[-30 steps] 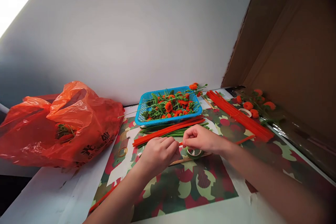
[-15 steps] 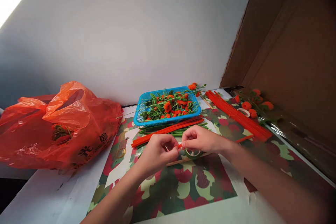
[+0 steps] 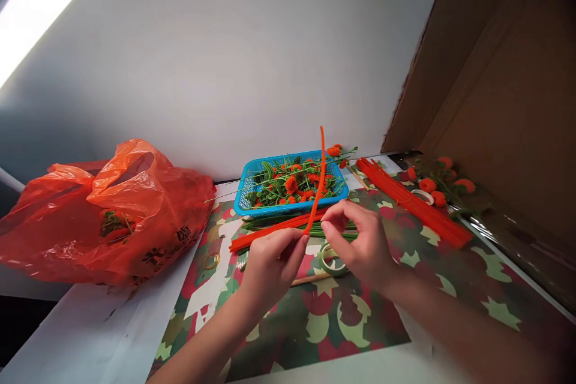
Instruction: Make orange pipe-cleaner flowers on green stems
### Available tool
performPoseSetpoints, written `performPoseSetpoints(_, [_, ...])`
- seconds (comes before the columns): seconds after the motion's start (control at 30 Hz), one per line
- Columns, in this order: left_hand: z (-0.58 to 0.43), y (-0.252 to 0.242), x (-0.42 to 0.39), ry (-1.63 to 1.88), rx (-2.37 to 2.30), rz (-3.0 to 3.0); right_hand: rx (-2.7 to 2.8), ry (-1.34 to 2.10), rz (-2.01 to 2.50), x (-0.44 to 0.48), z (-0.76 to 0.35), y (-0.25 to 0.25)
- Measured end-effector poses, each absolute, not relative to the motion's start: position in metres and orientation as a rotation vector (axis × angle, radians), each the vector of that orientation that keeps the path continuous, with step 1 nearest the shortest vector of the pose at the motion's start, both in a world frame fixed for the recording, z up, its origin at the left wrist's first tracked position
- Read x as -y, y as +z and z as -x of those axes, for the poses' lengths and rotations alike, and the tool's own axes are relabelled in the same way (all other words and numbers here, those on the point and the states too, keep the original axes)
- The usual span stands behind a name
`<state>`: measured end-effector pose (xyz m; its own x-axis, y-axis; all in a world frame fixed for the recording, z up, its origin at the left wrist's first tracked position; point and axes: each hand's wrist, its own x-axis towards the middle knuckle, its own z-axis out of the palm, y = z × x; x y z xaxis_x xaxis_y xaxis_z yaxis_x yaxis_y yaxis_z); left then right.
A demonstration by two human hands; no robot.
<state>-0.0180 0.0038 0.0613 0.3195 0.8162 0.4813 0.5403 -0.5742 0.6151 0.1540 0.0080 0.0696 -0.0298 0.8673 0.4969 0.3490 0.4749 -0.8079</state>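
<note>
- The left hand [image 3: 270,261] pinches the lower end of one orange pipe cleaner [image 3: 318,186] between thumb and forefinger. The strand rises from the pinch, slightly bowed, and its free tip stands above the far edge of the table [image 3: 90,336].
- The right hand [image 3: 362,243] is just beside that pinch, on its right. Its fingers are loosely curled and apart, with nothing between them.
- Both hands hover over the middle of a camouflage-print mat [image 3: 351,318] that covers the table.
- One blue basket [image 3: 249,175] sits at the far edge behind the raised strand, full of orange pompom flowers with green stems, too tangled to count.
- There are two loose bundles of orange strands. One lies with green stems [image 3: 270,233] in front of the basket, and a longer bundle [image 3: 414,204] runs toward the far right corner.
- There are two tape rolls. One tape roll [image 3: 330,259] lies under the right hand, and a white roll [image 3: 422,195] lies near the right edge.
- One wooden stick [image 3: 310,279] lies between the wrists.
- One orange plastic bag [image 3: 112,210] slumps at the left edge.
</note>
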Motion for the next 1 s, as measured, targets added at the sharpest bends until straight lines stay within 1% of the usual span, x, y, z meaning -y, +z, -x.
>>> performPoseSetpoints(0.1, [0.019, 0.057, -0.002, 1.204, -1.199, -2.470, 1.478, 1.061, 1.149, -0.006, -0.147, 0.067])
performPoseSetpoints(0.13, [0.020, 0.056, -0.002, 1.199, -1.195, -2.513, 1.437, 1.177, 1.146, -0.007, -0.146, 0.066])
performPoseSetpoints(0.2, [0.021, 0.055, -0.003, 1.171, -1.191, -2.576, 1.380, 1.305, 1.126, -0.009, -0.144, 0.065])
performPoseSetpoints(0.4, [0.021, 0.053, -0.004, 1.079, -1.223, -2.742, 1.317, 1.371, 1.125, -0.012, -0.144, 0.061])
performPoseSetpoints(0.7, [0.023, 0.051, -0.004, 0.969, -1.281, -3.143, 1.221, 1.467, 1.147, -0.013, -0.142, 0.062])
performPoseSetpoints(1.0, [0.021, 0.050, -0.004, 0.778, -1.284, -3.221, 1.159, 1.497, 1.250, -0.015, -0.141, 0.048])
